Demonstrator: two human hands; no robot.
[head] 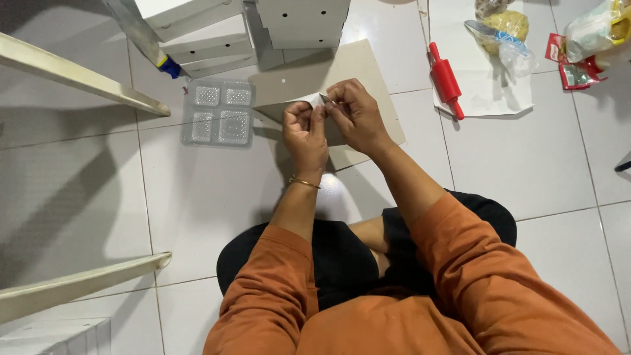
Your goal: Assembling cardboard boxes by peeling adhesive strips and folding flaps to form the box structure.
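I sit cross-legged on a white tiled floor in an orange long-sleeved top. A flat grey-beige cardboard sheet [355, 69] lies on the tiles in front of me. My left hand [305, 131], with a thin gold bangle on the wrist, and my right hand [357, 115] both pinch a folded flap of this sheet at its near left edge. The fingertips of the two hands meet over the fold. The part of the sheet under my hands is hidden.
A clear plastic tray [219, 113] with four compartments lies left of the sheet. Stacked white folded boxes [217, 33] stand behind. A red rolling pin [446, 80] rests on white paper [486, 92] at the right, near plastic food bags [503, 29]. Pale wooden bars [79, 79] cross the left side.
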